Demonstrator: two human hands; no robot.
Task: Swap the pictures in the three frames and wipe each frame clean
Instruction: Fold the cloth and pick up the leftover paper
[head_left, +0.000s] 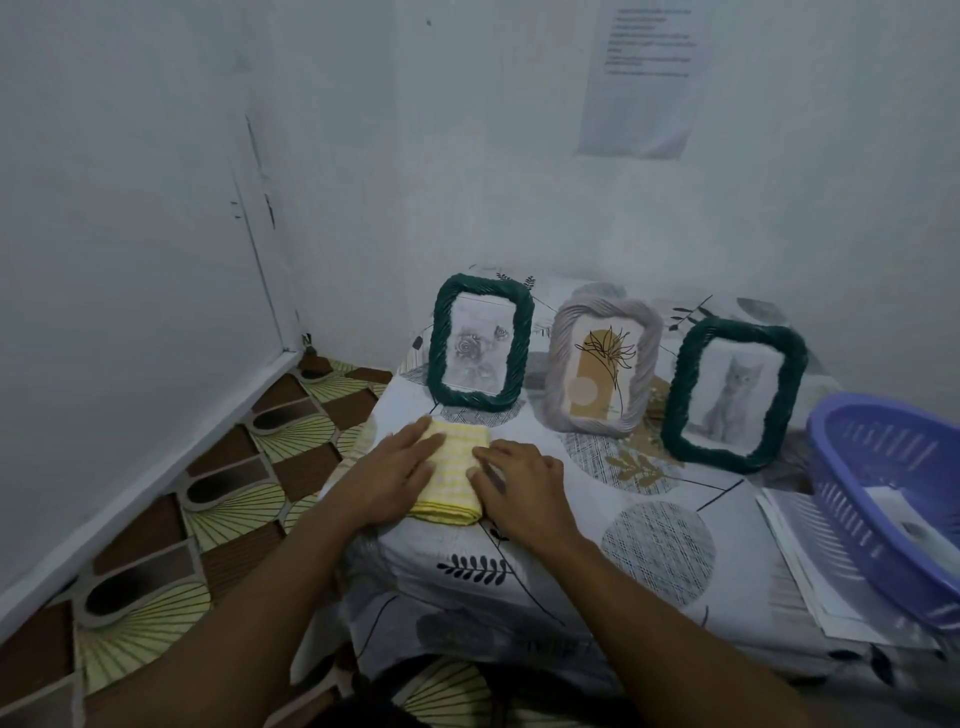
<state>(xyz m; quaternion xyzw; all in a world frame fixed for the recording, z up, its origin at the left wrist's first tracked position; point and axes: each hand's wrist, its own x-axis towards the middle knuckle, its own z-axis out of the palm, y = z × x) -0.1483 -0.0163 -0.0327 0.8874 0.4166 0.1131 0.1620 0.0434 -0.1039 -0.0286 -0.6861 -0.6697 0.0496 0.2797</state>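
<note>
Head view showed both hands on a folded yellow checked cloth (454, 483) that lay at the front left of the surface (571, 525), which was covered in a leaf-and-circle print. The left hand (400, 467) rested flat on the cloth's left half, its fingers (421, 436) straight and close together, gripping nothing. The right hand (524, 488) lay beside it, fingers (493, 457) loosely extended with the tips pressing the cloth's right edge.

Behind the cloth three frames stood upright in a row:
- a dark green frame (480, 343) with a rose picture, just beyond the cloth
- a pale grey frame (602, 366) with a plant drawing, in the middle
- a second green frame (735, 395) with a kitten picture, on the right

At the far right a purple basket (841, 467) sat on a stack of papers (795, 561).
</note>
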